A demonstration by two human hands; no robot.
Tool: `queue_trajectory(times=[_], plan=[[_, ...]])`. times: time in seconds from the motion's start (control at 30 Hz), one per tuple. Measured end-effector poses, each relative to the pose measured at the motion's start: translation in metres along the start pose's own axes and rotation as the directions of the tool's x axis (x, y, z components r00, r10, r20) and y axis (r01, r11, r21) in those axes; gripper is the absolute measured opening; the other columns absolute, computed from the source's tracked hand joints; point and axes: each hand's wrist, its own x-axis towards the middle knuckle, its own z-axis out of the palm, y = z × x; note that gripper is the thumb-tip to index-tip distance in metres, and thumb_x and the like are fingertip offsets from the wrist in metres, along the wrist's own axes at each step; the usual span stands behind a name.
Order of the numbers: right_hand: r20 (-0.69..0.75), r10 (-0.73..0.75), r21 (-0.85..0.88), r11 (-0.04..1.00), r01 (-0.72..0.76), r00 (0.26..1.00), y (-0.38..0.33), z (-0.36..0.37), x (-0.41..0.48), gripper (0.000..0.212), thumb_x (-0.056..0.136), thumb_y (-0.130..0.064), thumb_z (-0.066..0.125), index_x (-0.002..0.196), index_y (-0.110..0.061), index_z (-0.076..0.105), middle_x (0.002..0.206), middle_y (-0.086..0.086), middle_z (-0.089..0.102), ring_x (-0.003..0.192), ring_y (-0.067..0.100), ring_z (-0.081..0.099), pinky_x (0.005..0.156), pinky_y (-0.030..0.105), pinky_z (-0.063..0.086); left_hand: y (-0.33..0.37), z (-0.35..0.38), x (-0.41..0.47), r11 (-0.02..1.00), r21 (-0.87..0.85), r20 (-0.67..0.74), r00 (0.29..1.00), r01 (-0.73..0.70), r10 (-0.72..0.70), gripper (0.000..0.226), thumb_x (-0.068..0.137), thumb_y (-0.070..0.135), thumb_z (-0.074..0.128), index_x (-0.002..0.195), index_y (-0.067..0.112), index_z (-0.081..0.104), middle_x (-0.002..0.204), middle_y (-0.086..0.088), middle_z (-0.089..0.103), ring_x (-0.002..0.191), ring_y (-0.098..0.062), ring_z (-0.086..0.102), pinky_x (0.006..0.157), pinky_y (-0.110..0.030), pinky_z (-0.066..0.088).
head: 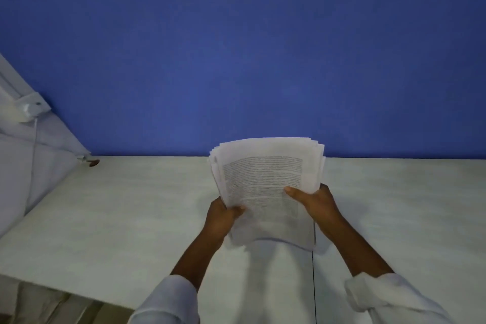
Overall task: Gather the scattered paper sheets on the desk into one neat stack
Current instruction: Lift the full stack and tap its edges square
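A stack of several printed white paper sheets (265, 181) is held above the pale desk (131, 213), tilted up toward me, its far edges slightly fanned and uneven. My left hand (221, 216) grips the stack's left side, thumb on top. My right hand (313, 201) grips the right side, thumb pressed on the printed page. The stack's near edge hangs just over the desk surface. No loose sheets show elsewhere on the desk.
A blue partition wall (236, 47) rises along the desk's far edge. A white panel with a small fitting and cable (31, 109) stands at the left. The desk's front-left corner (23, 281) drops off to the floor. A dark seam (313, 284) runs through the desk.
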Motion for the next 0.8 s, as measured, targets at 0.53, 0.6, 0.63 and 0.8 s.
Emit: queue_trajectory(times=[0.53,0.6,0.63,0.8], plan=[[-0.102,-0.132,-0.038,0.991,0.129,0.986,0.022,-0.009,-0.031,0.07,0.069,-0.026,0.085,0.129,-0.029,0.048,0.112,-0.015,0.061,0.101,0.004,0.06,0.067,0.015,0.055,0.01,0.017,-0.016,0.977,-0.021,0.069,0.974,-0.214,0.215,0.079,0.065,0.02,0.088,0.134,0.022,0.05,0.123,0.003,0.065,0.111,-0.015,0.063,0.087,-0.032,0.058],[-0.113,-0.132,-0.073,0.99,0.125,0.985,0.024,-0.011,-0.033,0.064,0.068,-0.03,0.085,0.123,-0.03,0.052,0.108,-0.015,0.063,0.099,0.007,0.062,0.065,0.015,0.054,0.01,0.012,-0.013,0.975,-0.027,0.035,0.974,-0.221,0.222,0.071,0.065,0.021,0.089,0.127,0.022,0.054,0.119,0.004,0.067,0.11,-0.016,0.065,0.084,-0.03,0.057],[-0.137,-0.142,-0.081,0.988,0.132,0.98,0.025,-0.012,-0.034,0.062,0.068,-0.031,0.085,0.122,-0.029,0.054,0.107,-0.014,0.064,0.098,0.007,0.063,0.065,0.016,0.054,0.011,0.01,-0.011,0.973,-0.053,0.008,0.974,-0.224,0.225,0.067,0.067,0.021,0.088,0.126,0.022,0.055,0.119,0.005,0.067,0.109,-0.016,0.065,0.083,-0.028,0.057],[-0.186,-0.114,-0.056,0.993,0.105,0.976,0.025,-0.011,-0.035,0.044,0.072,-0.025,0.083,0.107,-0.033,0.057,0.097,-0.017,0.064,0.088,0.005,0.063,0.056,0.012,0.051,0.012,0.007,-0.008,0.971,-0.042,0.015,0.971,-0.236,0.237,0.065,0.074,0.027,0.083,0.131,0.028,0.052,0.123,0.007,0.065,0.111,-0.016,0.064,0.087,-0.032,0.058]])
